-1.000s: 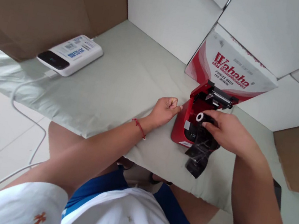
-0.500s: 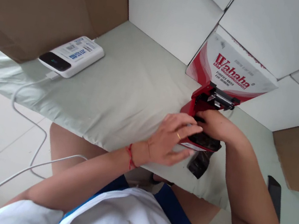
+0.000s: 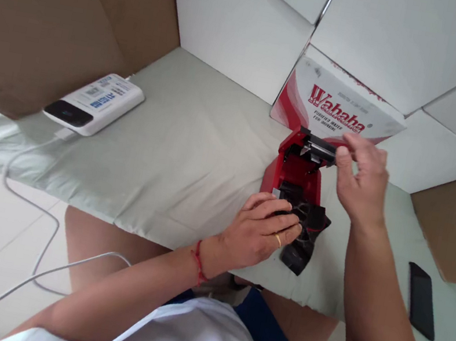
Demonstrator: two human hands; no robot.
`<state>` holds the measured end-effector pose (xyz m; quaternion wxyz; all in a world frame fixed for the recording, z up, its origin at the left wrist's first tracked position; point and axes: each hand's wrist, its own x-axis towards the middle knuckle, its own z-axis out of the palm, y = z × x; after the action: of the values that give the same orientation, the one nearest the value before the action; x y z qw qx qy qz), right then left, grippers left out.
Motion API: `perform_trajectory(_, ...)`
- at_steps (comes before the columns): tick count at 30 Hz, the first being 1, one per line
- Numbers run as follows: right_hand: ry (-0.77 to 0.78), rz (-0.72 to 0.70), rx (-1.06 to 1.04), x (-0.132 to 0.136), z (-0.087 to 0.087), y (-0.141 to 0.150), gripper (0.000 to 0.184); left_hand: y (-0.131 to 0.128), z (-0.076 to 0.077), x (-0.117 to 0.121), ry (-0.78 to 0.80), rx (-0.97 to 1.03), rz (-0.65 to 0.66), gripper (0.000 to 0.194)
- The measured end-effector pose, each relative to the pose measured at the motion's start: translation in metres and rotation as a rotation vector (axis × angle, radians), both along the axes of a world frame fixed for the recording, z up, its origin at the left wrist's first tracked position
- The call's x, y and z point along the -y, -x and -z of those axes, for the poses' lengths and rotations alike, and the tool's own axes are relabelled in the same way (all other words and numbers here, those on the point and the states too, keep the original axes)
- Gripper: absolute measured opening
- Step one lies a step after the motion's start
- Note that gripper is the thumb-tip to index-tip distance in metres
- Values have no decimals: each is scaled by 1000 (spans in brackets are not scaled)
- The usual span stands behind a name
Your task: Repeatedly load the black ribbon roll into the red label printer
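A small red box-shaped device (image 3: 270,177), which looks like a label printer, stands on the pale green cloth with its hinged lid (image 3: 317,150) raised. The lid carries a dark bar along its edge. My right hand (image 3: 363,179) pinches the right end of that lid between thumb and fingers. A crinkled, shiny black strip (image 3: 299,253) lies in the device and hangs over its front onto the cloth. Over the front of the device, my left hand (image 3: 264,230) holds the strip, fingers on top; its thumb is hidden.
On the left lies a white power bank (image 3: 111,97) with a plugged-in white cable (image 3: 53,222). Behind the device stands a Wahaba-labelled carton (image 3: 340,105) against white boxes (image 3: 243,32). Brown cardboard (image 3: 75,8) borders the left; a black phone (image 3: 421,301) lies at right.
My right hand has come out of the device and moved up to the lid's right end. My left hand has settled onto the black strip at the front. The view has shifted slightly.
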<state>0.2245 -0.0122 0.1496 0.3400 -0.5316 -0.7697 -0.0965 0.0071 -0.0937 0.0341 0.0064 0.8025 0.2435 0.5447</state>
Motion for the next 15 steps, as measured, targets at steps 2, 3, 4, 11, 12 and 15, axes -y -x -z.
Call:
perform_trajectory(2, -23, -30, 29, 0, 12, -3, 45, -1, -2, 2, -9, -7, -7, 23)
perform_trajectory(3, -32, -32, 15, 4, 16, -4, 44, -1, -2, 3, -11, -12, -9, 23)
perform_trajectory(4, -43, -32, -7, 10, 19, -3, 42, -1, -2, 3, -14, -16, -13, 24)
perform_trajectory(11, 5, -193, -58, 66, 46, -1, 31, 7, -2, 0, 4, -5, -53, 37)
perform_trajectory(12, 9, -201, -71, 69, 53, -2, 31, 9, -3, -3, 35, 8, -30, 42)
perform_trajectory(15, -22, -193, -105, 74, 70, -4, 34, 14, -9, -19, 211, 116, 55, 52)
